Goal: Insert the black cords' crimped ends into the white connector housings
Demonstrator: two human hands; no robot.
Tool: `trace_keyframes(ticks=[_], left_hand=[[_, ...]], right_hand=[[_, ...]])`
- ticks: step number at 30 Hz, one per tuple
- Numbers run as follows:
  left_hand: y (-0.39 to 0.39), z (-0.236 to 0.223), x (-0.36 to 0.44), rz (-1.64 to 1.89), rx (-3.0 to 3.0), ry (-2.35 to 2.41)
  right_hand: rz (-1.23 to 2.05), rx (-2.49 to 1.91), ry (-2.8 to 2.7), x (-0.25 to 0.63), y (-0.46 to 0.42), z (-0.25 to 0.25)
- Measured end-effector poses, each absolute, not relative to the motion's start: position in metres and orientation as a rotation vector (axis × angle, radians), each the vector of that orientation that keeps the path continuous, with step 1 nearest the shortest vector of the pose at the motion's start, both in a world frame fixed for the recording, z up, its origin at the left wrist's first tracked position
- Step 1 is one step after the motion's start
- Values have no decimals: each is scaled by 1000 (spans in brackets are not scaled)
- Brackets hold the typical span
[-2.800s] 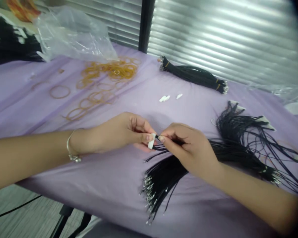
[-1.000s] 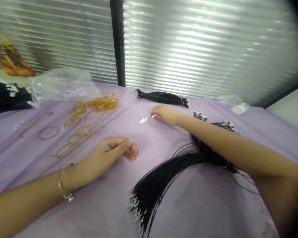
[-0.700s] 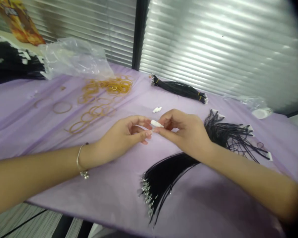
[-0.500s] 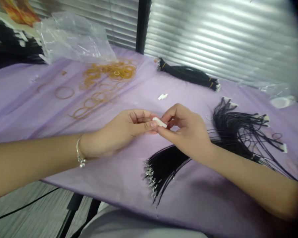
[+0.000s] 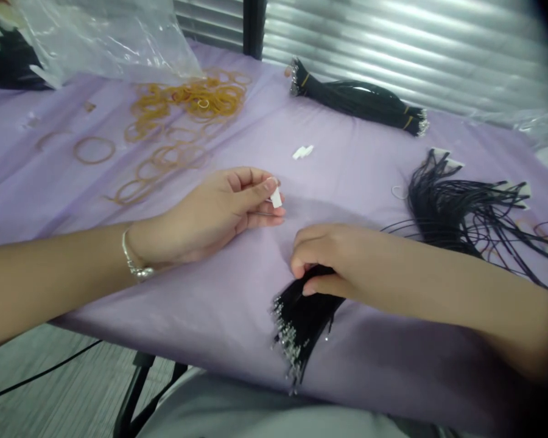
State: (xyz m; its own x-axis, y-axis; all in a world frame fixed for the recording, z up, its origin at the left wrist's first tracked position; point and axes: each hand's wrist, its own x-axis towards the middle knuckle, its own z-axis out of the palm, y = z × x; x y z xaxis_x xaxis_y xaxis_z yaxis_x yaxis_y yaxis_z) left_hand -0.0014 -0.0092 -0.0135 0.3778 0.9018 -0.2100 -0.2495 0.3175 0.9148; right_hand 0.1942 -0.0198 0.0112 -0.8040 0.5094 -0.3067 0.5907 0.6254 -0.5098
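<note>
here | left hand (image 5: 228,198) pinching white tag (image 5: 276,198) | black cords (image 5: 300,311) beneath right hand (image 5: 340,252), grip unclear

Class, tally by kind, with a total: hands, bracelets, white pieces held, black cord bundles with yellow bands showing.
Left hand and right hand: 2
Bracelet: 1
White piece held: 1
Black cord bundle with yellow bands: 1
Total: 5
</note>
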Motion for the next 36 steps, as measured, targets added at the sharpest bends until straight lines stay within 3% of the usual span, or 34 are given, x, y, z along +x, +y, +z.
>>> trace_keyframes(ticks=[16, 21, 36], left_hand=[[-10, -16, -4, 840, 1121, 811], [-8, -16, -4, 812, 1138, 779], [-7, -13, -3, 759, 1168, 862]], right_hand=[[-1321, 1179, 2641, 192, -13, 30], [-1058, 1166, 2798, 192, -20, 20], [-734, 1042, 2970, 197, -30, -6]])
